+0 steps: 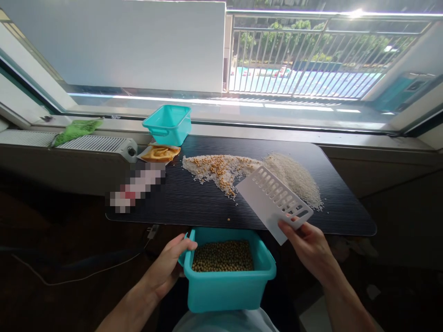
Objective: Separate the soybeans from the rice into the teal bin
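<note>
My left hand [173,260] grips the left handle of a teal plastic bin [224,290], which is at the table's front edge, close to my body. Inside lies a layer of small round greenish-brown beans or peas [223,257]. In my right hand [309,246] is a flat white plastic scraper [261,198] with a row of slots along one edge, held tilted above the table. Behind the scraper spreads a heap of white rice [294,177]. To its left, orange-yellow peas or beans [216,167] lie mixed through more white grains.
A second teal bin [169,127] stands at the table's back left corner. A folded yellow-orange cloth or packet [161,153] lies before it. A green cloth [78,130] drapes over the radiator [104,144]. The dark table [194,203] abuts the windowsill; a white cable [104,272] trails below.
</note>
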{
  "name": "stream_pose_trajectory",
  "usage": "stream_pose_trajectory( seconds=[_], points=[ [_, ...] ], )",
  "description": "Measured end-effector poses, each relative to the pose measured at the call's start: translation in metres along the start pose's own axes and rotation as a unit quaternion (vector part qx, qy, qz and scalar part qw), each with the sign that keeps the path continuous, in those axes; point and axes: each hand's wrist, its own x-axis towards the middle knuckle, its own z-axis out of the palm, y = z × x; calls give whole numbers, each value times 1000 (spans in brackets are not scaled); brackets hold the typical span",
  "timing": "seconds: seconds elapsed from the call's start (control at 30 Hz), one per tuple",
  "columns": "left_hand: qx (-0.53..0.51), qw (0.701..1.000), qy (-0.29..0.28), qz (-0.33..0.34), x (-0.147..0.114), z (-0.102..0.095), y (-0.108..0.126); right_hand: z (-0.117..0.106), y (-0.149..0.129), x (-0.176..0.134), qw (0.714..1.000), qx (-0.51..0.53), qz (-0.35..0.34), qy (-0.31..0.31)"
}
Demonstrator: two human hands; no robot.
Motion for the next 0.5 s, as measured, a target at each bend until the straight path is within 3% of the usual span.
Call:
stream_pose_trajectory(
  seconds=[0.13,0.33,0.5],
  points=[
    [3,999,-32,6,-1,1,2,10,-3,3,1000,2,-11,-29],
    [-2,1000,1,-3,-1,1,1,7,0,1,997,30,19,-66],
    [-4,1000,-10,0,-2,4,2,3,2,1,997,41,31,-63]
  ],
)
